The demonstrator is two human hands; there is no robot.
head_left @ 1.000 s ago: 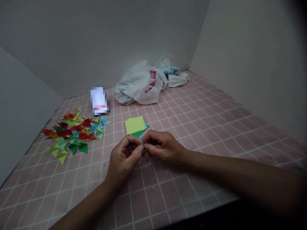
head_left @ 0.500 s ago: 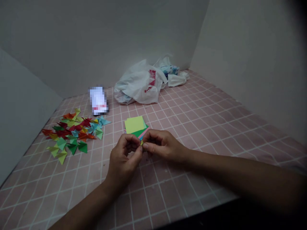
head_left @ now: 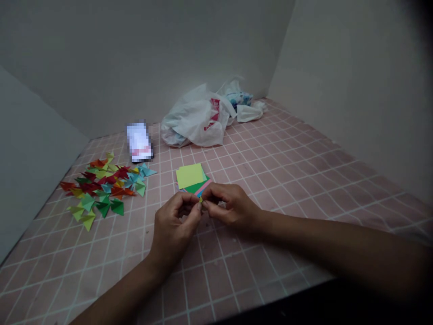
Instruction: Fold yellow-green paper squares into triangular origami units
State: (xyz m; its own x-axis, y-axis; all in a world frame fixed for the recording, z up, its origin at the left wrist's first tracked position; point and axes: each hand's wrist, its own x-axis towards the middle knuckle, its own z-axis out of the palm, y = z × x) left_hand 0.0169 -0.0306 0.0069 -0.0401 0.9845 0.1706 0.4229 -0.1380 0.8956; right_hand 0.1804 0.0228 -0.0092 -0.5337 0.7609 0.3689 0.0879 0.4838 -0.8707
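Note:
Between my fingertips is a small folded piece of yellow paper (head_left: pixel 200 200), mostly hidden by the fingers. My left hand (head_left: pixel 176 223) pinches it from the left with thumb and forefinger. From the other side, my right hand (head_left: pixel 233 205) is closed on it, thumb against bent fingers. Just beyond the hands lies a stack of coloured square papers (head_left: pixel 190 175), yellow on top, with green, pink and blue edges showing below. To the left, a pile of folded paper pieces (head_left: pixel 108 187) in red, orange, green, yellow and light blue is spread on the cloth.
A phone with a lit, blurred screen (head_left: pixel 140 142) stands behind the folded pieces. A white plastic bag (head_left: pixel 199 117) with red print sits near the back wall, beside a smaller bag with blue contents (head_left: pixel 238 97). Pink checked cloth (head_left: pixel 287 180) covers the table; walls rise on three sides.
My hands stay almost in place, with the right fingers shifting slightly at the yellow paper. Nothing on the table has visibly moved.

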